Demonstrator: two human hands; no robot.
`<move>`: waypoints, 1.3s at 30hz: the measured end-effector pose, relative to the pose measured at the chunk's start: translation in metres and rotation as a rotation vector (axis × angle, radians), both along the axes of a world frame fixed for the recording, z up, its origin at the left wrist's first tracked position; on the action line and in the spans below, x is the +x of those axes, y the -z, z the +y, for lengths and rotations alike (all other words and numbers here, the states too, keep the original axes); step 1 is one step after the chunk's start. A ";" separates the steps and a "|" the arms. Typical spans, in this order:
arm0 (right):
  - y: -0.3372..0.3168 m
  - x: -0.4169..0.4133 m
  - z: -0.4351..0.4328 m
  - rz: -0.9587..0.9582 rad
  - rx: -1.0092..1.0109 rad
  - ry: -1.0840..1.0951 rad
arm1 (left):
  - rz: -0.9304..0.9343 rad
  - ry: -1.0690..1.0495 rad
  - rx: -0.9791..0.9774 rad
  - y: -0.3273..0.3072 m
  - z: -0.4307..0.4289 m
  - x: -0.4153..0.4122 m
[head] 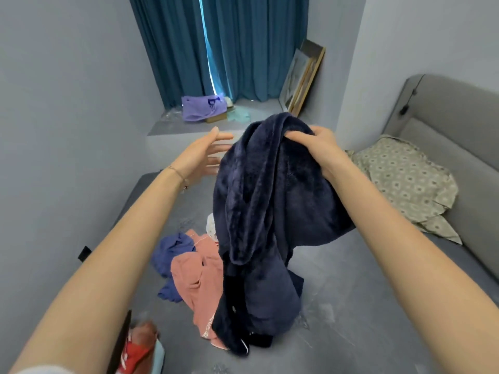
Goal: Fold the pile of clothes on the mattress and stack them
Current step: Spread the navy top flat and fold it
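Navy fleece garment (270, 211): held up in the air over the mattress, bunched at the top and hanging in thick folds; its lower end reaches down to the pile and the mattress surface.
Right grip (316, 147): fingers curled over the top of the navy fleece garment and pinching a bunch of its fabric; it bears the garment's weight.
Left grip (199, 155): open, with fingers straight and slightly spread, palm turned toward the garment, just beside its upper left edge; I cannot tell whether the fingertips touch the fabric.
Bracelet (176, 172): thin chain round the left wrist.
Pink garment (194, 276): crumpled on the mattress, to the left of the hanging fleece and partly hidden behind it, with white lettering near its lower edge.
Blue garment (172, 252): crumpled, lying against the far left side of the pink garment and partly under it.
White cloth (211, 228): a small patch showing behind the fleece, above the pink garment.
Mattress (351, 292): grey and bare, carrying the pile.
Patterned cloth (405, 182): rumpled at the right, against the grey headboard (453, 117).
Red thing (135, 349): blurred at the lower left edge; too unclear to name.
Curtain (243, 49): teal, closed but for a bright slit.
Ledge (167, 128): below the curtain, holding a purple bag (201, 107); picture frames (302, 79) lean in the right corner.
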State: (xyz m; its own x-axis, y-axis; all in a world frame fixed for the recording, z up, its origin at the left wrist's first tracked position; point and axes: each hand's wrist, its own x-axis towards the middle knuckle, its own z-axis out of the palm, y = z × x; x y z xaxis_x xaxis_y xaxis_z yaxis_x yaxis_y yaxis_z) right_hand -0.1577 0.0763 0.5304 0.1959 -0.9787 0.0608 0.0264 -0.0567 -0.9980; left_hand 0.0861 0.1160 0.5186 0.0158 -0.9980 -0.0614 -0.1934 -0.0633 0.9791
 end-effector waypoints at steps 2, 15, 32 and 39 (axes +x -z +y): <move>0.003 0.008 0.005 0.033 -0.001 -0.008 | 0.008 0.055 0.013 0.002 0.002 -0.010; -0.015 -0.020 -0.007 0.078 -0.007 0.121 | -0.595 -0.264 -0.004 0.077 0.006 -0.014; -0.012 -0.095 -0.032 0.119 -0.171 0.394 | -0.504 -0.484 -0.535 -0.058 -0.065 -0.007; 0.100 -0.109 -0.021 0.318 0.070 0.136 | -0.506 -0.126 -0.213 0.063 -0.046 0.016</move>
State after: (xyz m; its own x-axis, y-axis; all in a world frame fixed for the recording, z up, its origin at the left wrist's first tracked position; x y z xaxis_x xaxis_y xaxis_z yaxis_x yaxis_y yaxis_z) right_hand -0.2664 0.0552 0.4309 0.0615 -0.9968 -0.0504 -0.2895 0.0305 -0.9567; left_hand 0.1019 0.0697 0.4553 0.1109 -0.9759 0.1880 -0.6461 0.0729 0.7598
